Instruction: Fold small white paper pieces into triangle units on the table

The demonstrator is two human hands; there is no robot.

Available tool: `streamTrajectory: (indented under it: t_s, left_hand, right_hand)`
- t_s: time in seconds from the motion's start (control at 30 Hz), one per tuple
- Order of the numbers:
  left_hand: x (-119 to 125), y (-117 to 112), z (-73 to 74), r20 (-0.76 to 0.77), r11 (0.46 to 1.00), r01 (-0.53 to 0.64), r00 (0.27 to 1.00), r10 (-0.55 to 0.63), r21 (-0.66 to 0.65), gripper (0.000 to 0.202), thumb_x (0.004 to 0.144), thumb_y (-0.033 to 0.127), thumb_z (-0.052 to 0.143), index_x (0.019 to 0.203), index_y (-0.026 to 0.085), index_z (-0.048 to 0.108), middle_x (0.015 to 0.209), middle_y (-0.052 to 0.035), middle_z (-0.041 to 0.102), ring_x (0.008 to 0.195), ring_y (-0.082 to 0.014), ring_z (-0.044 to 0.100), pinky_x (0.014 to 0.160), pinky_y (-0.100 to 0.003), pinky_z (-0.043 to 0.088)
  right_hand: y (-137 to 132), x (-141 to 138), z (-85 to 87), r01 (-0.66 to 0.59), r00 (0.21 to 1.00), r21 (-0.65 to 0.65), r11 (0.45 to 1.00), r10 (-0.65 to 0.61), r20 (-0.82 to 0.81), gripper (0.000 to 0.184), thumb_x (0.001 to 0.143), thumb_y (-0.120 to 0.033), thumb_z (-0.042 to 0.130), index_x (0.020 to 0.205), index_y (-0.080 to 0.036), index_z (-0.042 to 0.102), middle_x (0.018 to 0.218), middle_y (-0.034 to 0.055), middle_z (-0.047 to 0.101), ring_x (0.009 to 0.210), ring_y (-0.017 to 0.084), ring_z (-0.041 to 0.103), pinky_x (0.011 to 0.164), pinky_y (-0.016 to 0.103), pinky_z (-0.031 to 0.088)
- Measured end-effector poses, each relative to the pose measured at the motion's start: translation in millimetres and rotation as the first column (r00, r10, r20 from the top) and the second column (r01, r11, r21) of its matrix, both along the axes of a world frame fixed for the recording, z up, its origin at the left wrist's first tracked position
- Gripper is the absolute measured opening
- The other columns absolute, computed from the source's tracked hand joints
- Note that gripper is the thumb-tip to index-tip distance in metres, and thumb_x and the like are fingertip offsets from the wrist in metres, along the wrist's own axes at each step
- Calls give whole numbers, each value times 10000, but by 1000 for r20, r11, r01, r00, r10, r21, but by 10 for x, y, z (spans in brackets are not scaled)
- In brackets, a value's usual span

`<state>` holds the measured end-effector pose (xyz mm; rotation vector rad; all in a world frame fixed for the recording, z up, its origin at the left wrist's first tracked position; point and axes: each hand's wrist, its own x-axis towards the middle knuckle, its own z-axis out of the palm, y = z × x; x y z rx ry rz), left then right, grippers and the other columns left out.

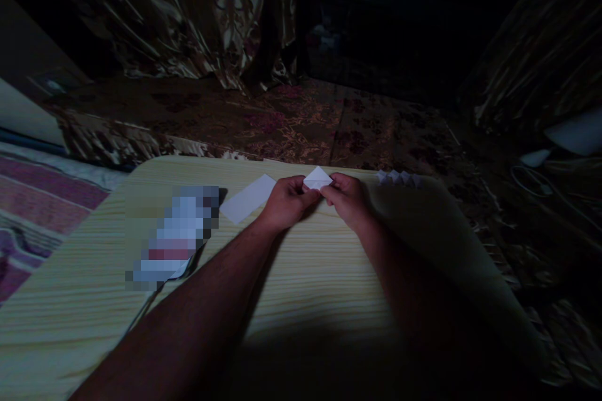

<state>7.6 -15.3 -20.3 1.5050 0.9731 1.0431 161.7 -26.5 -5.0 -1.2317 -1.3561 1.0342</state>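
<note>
A small piece of folded white paper (318, 177) is held up near the far edge of the table, its top a triangular point. My left hand (288, 202) pinches its left side, and my right hand (347, 198) grips the right side with the thumb at the lower edge. Both thumbs nearly meet below the paper. Flat on the table, just left of my left hand, lies a white rectangular sheet of paper (247, 199). Several small folded paper pieces (399, 178) stand in a row to the right of my right hand.
The pale wooden table (310, 288) has rounded corners. On its left lies a blurred-out device, perhaps a phone (176, 232), with a cable (138, 314) running toward me. Behind are a patterned cloth-covered ledge (282, 122) and curtains (226, 12). Striped bedding (37, 194) is at the left.
</note>
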Motion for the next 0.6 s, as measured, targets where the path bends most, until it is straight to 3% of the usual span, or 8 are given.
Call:
streamTrajectory:
  t_s: [0.27,0.6]
  left_hand:
    - [-10,18,-4,69,999,-33,997,33,-4,257,753,347,686,669,148,548,619,25,514,535,-81,412,523,-231,312]
    - [15,-16,46,26,999,-23,999,23,25,219,739,345,688,771,135,634,698,2,599,595,-106,481,568,-237,362]
  right_hand:
    - [-12,11,-10,-9,1000,-9,1000,9,-12,140,693,-268,609,613,-183,531,458,-62,479,448,79,398,466,221,282]
    - [3,5,-70,20,999,6,1000,-19,-36,186,697,-280,636,603,-193,500,451,-72,466,434,77,379,445,227,261]
